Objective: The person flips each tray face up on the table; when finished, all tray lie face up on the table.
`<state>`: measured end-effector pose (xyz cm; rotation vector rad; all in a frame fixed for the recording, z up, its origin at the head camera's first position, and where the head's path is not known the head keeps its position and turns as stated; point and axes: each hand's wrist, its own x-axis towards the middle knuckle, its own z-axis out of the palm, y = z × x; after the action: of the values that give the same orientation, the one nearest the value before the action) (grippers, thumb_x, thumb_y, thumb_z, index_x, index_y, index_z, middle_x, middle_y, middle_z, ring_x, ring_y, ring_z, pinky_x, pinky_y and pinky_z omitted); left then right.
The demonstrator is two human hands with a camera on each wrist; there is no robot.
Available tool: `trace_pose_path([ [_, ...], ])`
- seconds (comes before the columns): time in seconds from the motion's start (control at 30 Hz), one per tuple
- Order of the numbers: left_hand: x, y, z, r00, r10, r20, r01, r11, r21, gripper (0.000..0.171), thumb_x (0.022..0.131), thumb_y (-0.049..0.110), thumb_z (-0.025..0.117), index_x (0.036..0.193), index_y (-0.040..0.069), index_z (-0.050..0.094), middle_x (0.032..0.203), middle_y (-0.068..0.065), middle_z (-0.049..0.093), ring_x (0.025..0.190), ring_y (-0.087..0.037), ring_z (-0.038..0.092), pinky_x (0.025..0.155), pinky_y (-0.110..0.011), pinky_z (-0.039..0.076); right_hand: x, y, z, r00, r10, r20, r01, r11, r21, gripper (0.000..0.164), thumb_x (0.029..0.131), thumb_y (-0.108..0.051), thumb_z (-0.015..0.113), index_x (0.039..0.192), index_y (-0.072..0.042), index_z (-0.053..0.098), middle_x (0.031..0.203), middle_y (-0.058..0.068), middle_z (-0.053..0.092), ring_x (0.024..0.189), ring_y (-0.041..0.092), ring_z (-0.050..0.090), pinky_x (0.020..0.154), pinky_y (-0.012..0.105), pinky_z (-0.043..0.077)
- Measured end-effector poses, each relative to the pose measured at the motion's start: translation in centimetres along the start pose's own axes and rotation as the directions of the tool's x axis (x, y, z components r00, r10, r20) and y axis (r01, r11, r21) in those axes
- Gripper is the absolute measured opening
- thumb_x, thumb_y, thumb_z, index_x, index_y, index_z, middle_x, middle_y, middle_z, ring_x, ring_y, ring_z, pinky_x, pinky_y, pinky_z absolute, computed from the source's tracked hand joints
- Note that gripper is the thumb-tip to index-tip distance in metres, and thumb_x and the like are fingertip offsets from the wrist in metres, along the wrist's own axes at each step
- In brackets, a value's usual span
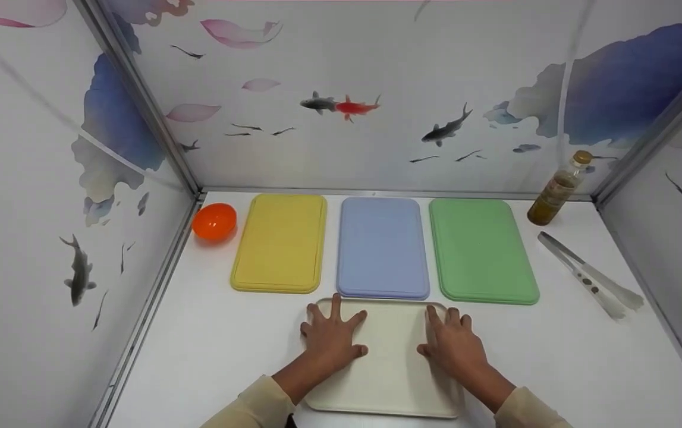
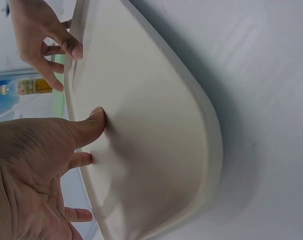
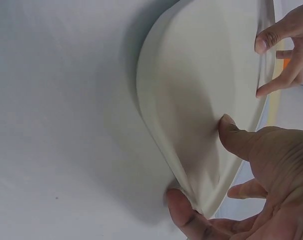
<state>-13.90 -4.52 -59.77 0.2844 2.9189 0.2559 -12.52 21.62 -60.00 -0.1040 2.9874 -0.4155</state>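
Cream tray [image 1: 389, 380] sits at 6 o'clock on the white table [image 1: 198, 362], base toward the wearer. Left hand [image 1: 327, 343] on its 10 o'clock side, fingers spread, nothing grasped; thumb on tray floor. Right hand [image 1: 458, 346] at its 2 o'clock corner, fingers loose across the rim, thumb inside, not clenched. From tray: blue board [image 1: 382, 246] at 12, just beyond far rim; yellow board [image 1: 281, 244] near 11; green board [image 1: 483, 249] near 1; tongs [image 1: 590, 276] at 2.
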Motion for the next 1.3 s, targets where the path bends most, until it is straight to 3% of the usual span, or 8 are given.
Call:
trace_pose_path([
  [0.27,-0.4,-0.5,0.2,1.0,0.003,-0.007,-0.003,1.0,-0.022,0.076,0.088,0.063,0.086,0.157,0.046,0.06,0.178,-0.021,0.033,0.147,-0.067,0.04,0.09,-0.068,0.053,0.3,-0.5,-0.4,1.0,-0.026,0.007,0.027,0.999,-0.036,0.089,0.087,-0.036,0.095,0.159,-0.004,0.054,0.133,0.039,0.057,0.116,0.053,0.058,0.065,0.059,0.061],
  [0.47,-0.3,-1.7,0.4,1.0,0.005,-0.026,-0.007,0.996,-0.086,0.081,0.089,0.068,0.083,0.16,0.04,0.057,0.178,-0.022,0.032,0.147,-0.064,0.042,0.096,-0.072,0.051,0.9,-1.6,-1.6,0.998,-0.028,0.051,0.033,0.993,-0.111,0.097,0.083,-0.04,0.097,0.161,-0.004,0.052,0.131,0.039,0.059,0.116,0.055,0.058,0.076,0.064,0.06],
  [0.6,0.0,-2.9,0.1,0.996,-0.022,-0.087,0.004,0.98,-0.198,0.081,0.093,0.067,0.08,0.162,0.031,0.056,0.171,-0.024,0.035,0.143,-0.056,0.045,0.095,-0.073,0.05,1.7,-2.6,-2.4,0.997,-0.027,0.073,0.037,0.989,-0.144,0.099,0.081,-0.042,0.099,0.159,-0.001,0.052,0.133,0.039,0.061,0.121,0.058,0.058,0.084,0.069,0.058],
  [0.73,1.1,-4.6,-0.7,0.982,-0.062,-0.178,0.011,0.962,-0.273,0.074,0.099,0.062,0.075,0.16,0.024,0.056,0.163,-0.026,0.04,0.143,-0.052,0.042,0.096,-0.071,0.047,3.2,-3.8,-2.9,0.997,-0.063,0.037,0.067,0.99,-0.127,0.093,0.083,-0.042,0.097,0.155,0.002,0.056,0.139,0.037,0.06,0.125,0.06,0.058,0.087,0.071,0.058],
  [0.97,3.8,-9.1,-2.1,0.948,-0.184,-0.26,0.086,0.934,-0.348,0.068,0.103,0.053,0.074,0.159,0.018,0.055,0.162,-0.03,0.038,0.149,-0.052,0.034,0.109,-0.074,0.037,6.6,-6.6,-2.3,0.98,-0.193,-0.051,0.197,0.977,0.086,0.081,0.095,-0.038,0.087,0.156,0.004,0.055,0.139,0.033,0.061,0.126,0.053,0.058,0.086,0.061,0.061],
  [1.13,5.4,-12.4,-2.6,0.928,-0.282,-0.245,0.177,0.909,-0.377,0.069,0.105,0.051,0.07,0.161,0.015,0.052,0.168,-0.035,0.028,0.155,-0.057,0.026,0.117,-0.078,0.03,8.7,-9.1,-1.1,0.958,-0.259,-0.123,0.283,0.923,0.26,0.076,0.1,-0.034,0.083,0.157,0.006,0.054,0.141,0.034,0.061,0.127,0.053,0.058,0.101,0.063,0.057],
  [1.3,6.2,-15.5,-3.2,0.897,-0.385,-0.217,0.268,0.864,-0.426,0.073,0.106,0.048,0.068,0.165,0.012,0.046,0.172,-0.038,0.02,0.157,-0.06,0.022,0.12,-0.078,0.027,10.2,-12.0,0.1,0.943,-0.312,-0.115,0.331,0.858,0.393,0.076,0.105,-0.034,0.077,0.162,0.006,0.048,0.149,0.035,0.057,0.138,0.053,0.057,0.113,0.063,0.052],
])
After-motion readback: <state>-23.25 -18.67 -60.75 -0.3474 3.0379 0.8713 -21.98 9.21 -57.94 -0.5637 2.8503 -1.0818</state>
